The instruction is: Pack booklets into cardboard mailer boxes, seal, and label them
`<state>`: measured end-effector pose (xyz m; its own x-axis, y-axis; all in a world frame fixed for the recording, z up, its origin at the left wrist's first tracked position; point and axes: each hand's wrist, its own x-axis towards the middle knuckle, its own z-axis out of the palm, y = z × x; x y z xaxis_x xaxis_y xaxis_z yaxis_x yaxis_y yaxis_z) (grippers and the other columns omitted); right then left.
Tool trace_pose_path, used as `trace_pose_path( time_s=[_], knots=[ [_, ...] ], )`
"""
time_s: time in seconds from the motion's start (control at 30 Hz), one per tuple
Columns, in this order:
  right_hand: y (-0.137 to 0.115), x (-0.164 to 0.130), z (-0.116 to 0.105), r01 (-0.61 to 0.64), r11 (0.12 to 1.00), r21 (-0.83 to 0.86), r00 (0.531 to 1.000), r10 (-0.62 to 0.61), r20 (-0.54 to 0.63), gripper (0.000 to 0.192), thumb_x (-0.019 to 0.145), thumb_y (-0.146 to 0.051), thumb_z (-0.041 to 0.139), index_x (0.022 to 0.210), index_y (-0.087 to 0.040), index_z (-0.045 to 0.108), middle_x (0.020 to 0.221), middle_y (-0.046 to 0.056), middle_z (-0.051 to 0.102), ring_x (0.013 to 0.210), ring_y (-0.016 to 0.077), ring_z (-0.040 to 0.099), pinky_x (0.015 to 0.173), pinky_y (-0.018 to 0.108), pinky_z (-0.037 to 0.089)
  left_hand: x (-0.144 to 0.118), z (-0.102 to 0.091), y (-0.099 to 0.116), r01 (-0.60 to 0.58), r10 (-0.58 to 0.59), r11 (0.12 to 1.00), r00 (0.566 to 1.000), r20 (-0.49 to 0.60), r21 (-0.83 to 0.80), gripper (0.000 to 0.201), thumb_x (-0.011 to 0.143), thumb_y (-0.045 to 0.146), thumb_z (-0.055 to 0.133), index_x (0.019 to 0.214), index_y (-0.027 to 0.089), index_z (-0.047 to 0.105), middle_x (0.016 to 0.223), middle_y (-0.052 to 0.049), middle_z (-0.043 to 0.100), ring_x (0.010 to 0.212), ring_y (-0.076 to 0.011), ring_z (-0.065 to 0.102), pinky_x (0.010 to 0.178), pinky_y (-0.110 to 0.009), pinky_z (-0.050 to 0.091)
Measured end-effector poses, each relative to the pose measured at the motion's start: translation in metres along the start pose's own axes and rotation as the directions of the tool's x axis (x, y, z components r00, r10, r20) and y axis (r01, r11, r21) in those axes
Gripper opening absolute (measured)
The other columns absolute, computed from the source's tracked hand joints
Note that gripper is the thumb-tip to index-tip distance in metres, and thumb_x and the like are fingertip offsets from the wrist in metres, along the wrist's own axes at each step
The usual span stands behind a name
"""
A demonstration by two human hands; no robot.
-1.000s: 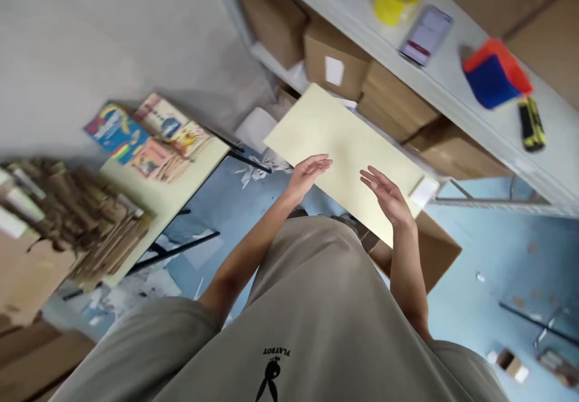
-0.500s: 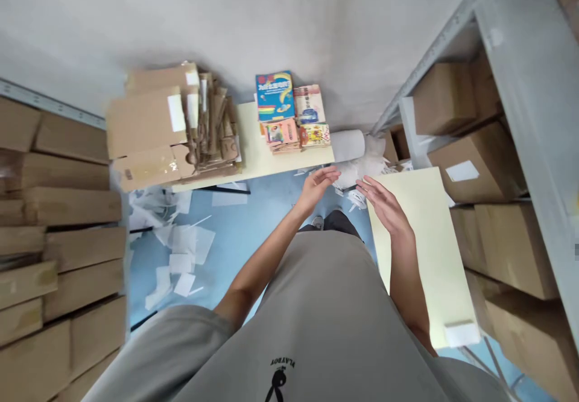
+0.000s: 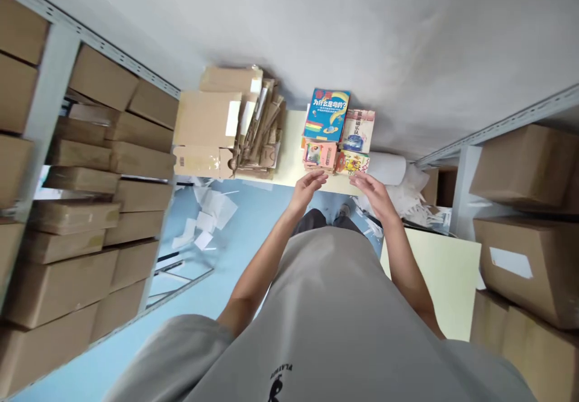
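Through the head camera I see both hands at the near edge of a pale table (image 3: 295,127), fingers loosely extended, palms facing each other, nothing in either. My left hand (image 3: 306,193) is just below a small stack of pink books (image 3: 321,154); my right hand (image 3: 376,195) is just below a yellow booklet (image 3: 354,163), and I can't tell whether its fingertips touch it. Behind these lie a blue book (image 3: 327,114) and a cream book (image 3: 360,129), side by side. Flattened cardboard (image 3: 207,121) is piled to their left; a white roll (image 3: 389,168) sits to their right.
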<state>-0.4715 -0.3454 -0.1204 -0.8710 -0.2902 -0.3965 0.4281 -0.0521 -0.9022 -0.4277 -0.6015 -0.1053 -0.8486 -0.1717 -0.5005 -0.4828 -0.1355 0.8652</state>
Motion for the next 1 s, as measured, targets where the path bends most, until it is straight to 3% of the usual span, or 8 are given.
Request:
trace_pose_path(
  time_s=[0.17, 0.33, 0.43, 0.53, 0.7, 0.83, 1.0],
  knots=[
    [-0.002, 0.046, 0.008, -0.044, 0.995, -0.095, 0.998, 0.048, 0.04, 0.082, 0.083, -0.091, 0.093, 0.135, -0.028, 0.086, 0.145, 0.015, 0.089, 0.147, 0.041, 0.08, 0.142, 0.062, 0.052, 0.028, -0.006, -0.003, 0.014, -0.012, 1.0, 0.998, -0.063, 0.025, 0.054, 0.094, 0.054, 0.084, 0.137, 0.021, 0.082, 0.15, -0.018, 0.086, 0.14, -0.0331, 0.08, 0.125, -0.05, 0.057],
    [0.008, 0.085, 0.022, -0.069, 0.989, -0.132, 0.997, 0.074, 0.03, 0.077, 0.082, -0.089, 0.092, 0.128, -0.028, 0.085, 0.145, 0.015, 0.089, 0.146, 0.0398, 0.08, 0.138, 0.059, 0.055, 0.063, -0.026, -0.005, 0.035, -0.033, 0.999, 0.998, -0.053, 0.031, 0.045, 0.097, 0.045, 0.081, 0.133, 0.019, 0.081, 0.149, -0.019, 0.086, 0.145, -0.0334, 0.078, 0.128, -0.05, 0.055],
    [0.021, 0.109, 0.033, -0.094, 0.968, -0.233, 0.994, 0.079, -0.072, 0.065, 0.084, -0.078, 0.091, 0.122, -0.026, 0.084, 0.146, 0.016, 0.088, 0.145, 0.0395, 0.08, 0.135, 0.058, 0.057, 0.093, -0.041, -0.008, 0.08, -0.065, 0.987, 0.992, -0.107, 0.139, 0.04, 0.099, 0.034, 0.079, 0.134, 0.015, 0.079, 0.154, -0.022, 0.082, 0.146, -0.034, 0.076, 0.13, -0.048, 0.055],
    [0.033, 0.128, 0.048, -0.211, 0.88, -0.425, 0.967, 0.125, -0.22, 0.043, 0.091, -0.054, 0.085, 0.119, -0.021, 0.083, 0.139, 0.019, 0.089, 0.137, 0.0387, 0.082, 0.128, 0.058, 0.062, 0.124, -0.053, -0.013, 0.137, -0.086, 0.944, 0.98, -0.18, 0.299, 0.043, 0.097, 0.028, 0.083, 0.136, 0.013, 0.077, 0.157, -0.026, 0.076, 0.146, -0.0381, 0.074, 0.128, -0.05, 0.056],
    [0.044, 0.142, 0.078, -0.345, 0.7, -0.625, 0.93, 0.167, -0.326, 0.021, 0.095, -0.03, 0.078, 0.113, -0.02, 0.085, 0.124, 0.015, 0.091, 0.127, 0.0365, 0.085, 0.122, 0.051, 0.064, 0.156, -0.069, -0.02, 0.067, -0.066, 0.889, 0.998, -0.017, 0.452, 0.027, 0.096, 0.022, 0.081, 0.122, 0.014, 0.082, 0.133, -0.022, 0.082, 0.144, -0.041, 0.07, 0.129, -0.052, 0.055],
    [0.048, 0.142, 0.096, -0.373, 0.68, -0.632, 0.912, 0.142, -0.385, 0.012, 0.099, -0.03, 0.073, 0.098, -0.024, 0.083, 0.119, 0.012, 0.092, 0.124, 0.0354, 0.083, 0.12, 0.048, 0.063, 0.162, -0.076, -0.021, -0.019, -0.045, 0.829, 0.994, 0.101, 0.56, 0.027, 0.092, 0.015, 0.077, 0.118, 0.015, 0.086, 0.135, -0.024, 0.079, 0.161, -0.0451, 0.058, 0.139, -0.055, 0.047],
    [0.058, 0.133, 0.104, -0.401, 0.685, -0.608, 0.883, 0.113, -0.456, 0.019, 0.104, -0.033, 0.068, 0.105, -0.023, 0.083, 0.127, 0.014, 0.091, 0.126, 0.0354, 0.083, 0.12, 0.048, 0.062, 0.158, -0.078, -0.023, -0.107, -0.036, 0.833, 0.969, 0.246, 0.543, 0.03, 0.088, 0.018, 0.083, 0.118, 0.015, 0.087, 0.136, -0.024, 0.078, 0.163, -0.0461, 0.054, 0.143, -0.057, 0.042]
  ],
)
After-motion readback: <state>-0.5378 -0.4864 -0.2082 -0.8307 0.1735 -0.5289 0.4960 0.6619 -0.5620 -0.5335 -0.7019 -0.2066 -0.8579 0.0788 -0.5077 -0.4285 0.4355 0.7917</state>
